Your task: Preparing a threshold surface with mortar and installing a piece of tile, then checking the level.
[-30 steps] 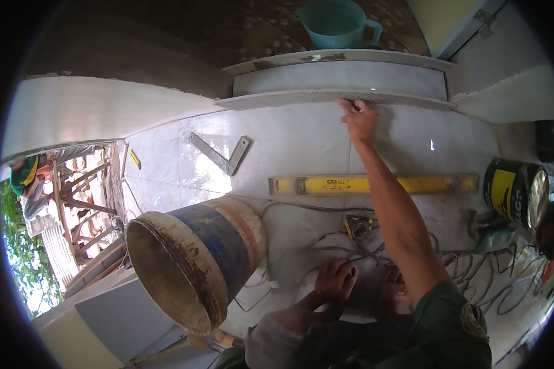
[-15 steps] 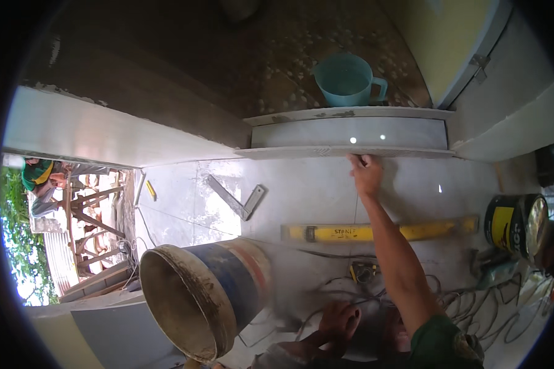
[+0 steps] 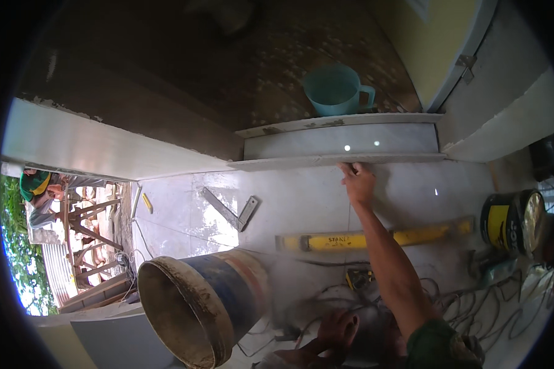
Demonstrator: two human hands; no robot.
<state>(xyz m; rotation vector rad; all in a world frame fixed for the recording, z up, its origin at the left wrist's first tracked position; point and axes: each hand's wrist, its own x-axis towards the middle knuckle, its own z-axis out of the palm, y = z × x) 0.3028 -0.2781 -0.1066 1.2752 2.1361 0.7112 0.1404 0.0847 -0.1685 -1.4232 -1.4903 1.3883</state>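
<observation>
Right hand point(image 3: 358, 183) is out past the yellow spirit level point(image 3: 326, 242), fingers curled narrow at the front tile strip point(image 3: 301, 161) beyond it; can't tell if they're pinching or pressing. Left hand? Can't make it out. Looks like a positioning step; next move calls for light pressure imo.
</observation>
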